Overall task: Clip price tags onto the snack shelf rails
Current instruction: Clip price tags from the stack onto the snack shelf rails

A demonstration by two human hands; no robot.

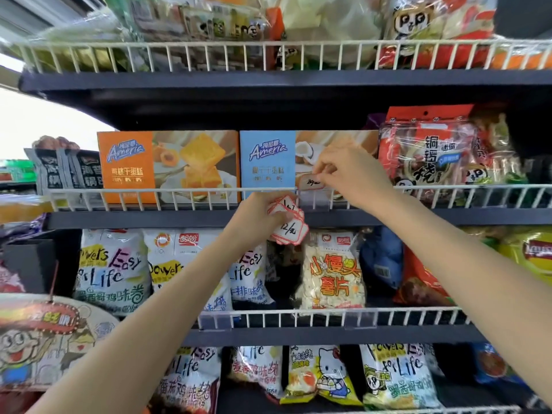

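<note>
My right hand (pixel 346 174) pinches a small white price tag with a red border (pixel 310 183) at the top wire of the middle shelf's white rail (pixel 179 191), in front of the blue Ameria box (pixel 267 162). A clear plastic holder (pixel 313 201) hangs on the rail just below the tag. My left hand (pixel 263 216) grips a stack of several red-bordered tags (pixel 288 225) just under that rail, a little left of the right hand.
An orange Ameria box (pixel 167 167) stands left of the blue one, a red snack bag (pixel 427 150) to the right. Chip bags (pixel 113 267) fill the shelf below behind another white rail (pixel 328 316). A cartoon sign (pixel 44 339) juts out at lower left.
</note>
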